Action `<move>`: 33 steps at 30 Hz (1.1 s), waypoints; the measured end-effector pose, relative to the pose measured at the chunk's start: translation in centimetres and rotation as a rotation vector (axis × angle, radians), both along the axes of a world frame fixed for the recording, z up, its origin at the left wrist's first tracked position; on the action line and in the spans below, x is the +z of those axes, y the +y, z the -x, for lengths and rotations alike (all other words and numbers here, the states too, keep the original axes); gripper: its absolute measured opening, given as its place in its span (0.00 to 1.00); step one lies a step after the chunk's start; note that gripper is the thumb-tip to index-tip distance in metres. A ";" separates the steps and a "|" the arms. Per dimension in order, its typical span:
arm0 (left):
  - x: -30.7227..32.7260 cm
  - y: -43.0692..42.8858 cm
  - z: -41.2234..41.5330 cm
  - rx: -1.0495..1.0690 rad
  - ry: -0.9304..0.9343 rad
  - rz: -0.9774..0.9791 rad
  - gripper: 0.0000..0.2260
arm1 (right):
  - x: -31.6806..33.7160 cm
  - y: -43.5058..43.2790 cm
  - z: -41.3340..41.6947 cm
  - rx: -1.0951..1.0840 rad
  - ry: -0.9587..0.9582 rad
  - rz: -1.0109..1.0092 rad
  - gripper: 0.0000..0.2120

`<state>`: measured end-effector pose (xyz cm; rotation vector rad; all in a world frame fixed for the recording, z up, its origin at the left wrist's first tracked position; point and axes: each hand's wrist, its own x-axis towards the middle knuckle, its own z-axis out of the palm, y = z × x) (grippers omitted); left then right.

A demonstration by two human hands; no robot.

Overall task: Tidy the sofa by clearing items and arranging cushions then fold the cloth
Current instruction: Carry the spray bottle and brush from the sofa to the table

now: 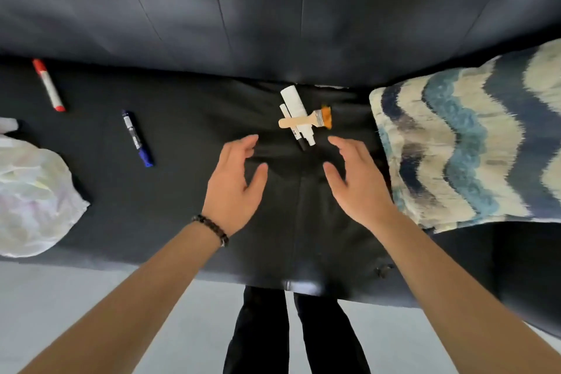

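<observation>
From the head view, I stand at the near edge of the black leather sofa (182, 191), both arms reaching over its seat. My left hand (235, 182) and right hand (358, 185) hover with fingers spread and empty, either side of a small pile in the middle: a wooden-handled flat paintbrush (303, 121) lying across a white tube (294, 100) and two white markers (299, 133). These look light, stiff and smooth, so I judge they could roll apart; scooping them together from both sides seems safest. Further left lie a blue-capped marker (136, 138) and a red-capped marker (48, 85), well apart. A soft wave-patterned blue and cream cushion (470, 146) rests at the right, and a crumpled pale cloth (33, 191) at the near left.
</observation>
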<state>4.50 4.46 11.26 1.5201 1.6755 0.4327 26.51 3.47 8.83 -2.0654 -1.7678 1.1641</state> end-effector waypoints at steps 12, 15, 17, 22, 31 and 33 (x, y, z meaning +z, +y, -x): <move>-16.3 9.7 -2.5 -0.349 0.298 -0.158 0.24 | -17.2 3.8 0.1 0.224 -0.486 -0.077 0.14; -17.3 12.2 -4.6 -0.554 0.492 -0.221 0.31 | -16.1 -0.8 -1.8 0.140 -0.505 -0.113 0.10; -18.0 13.2 -5.9 -0.695 0.581 -0.227 0.37 | -14.9 -3.5 -2.7 0.049 -0.474 -0.137 0.09; -20.4 10.6 -6.6 -0.865 0.786 -0.134 0.33 | -13.4 -7.3 -3.0 -0.140 -0.313 -0.121 0.12; -15.7 5.9 -4.3 -0.467 0.659 0.032 0.43 | -10.9 -7.6 -3.0 -0.382 -0.103 0.034 0.13; -12.4 5.8 -3.3 -0.363 0.533 0.032 0.39 | -9.4 -7.8 -3.2 -0.375 -0.090 0.054 0.12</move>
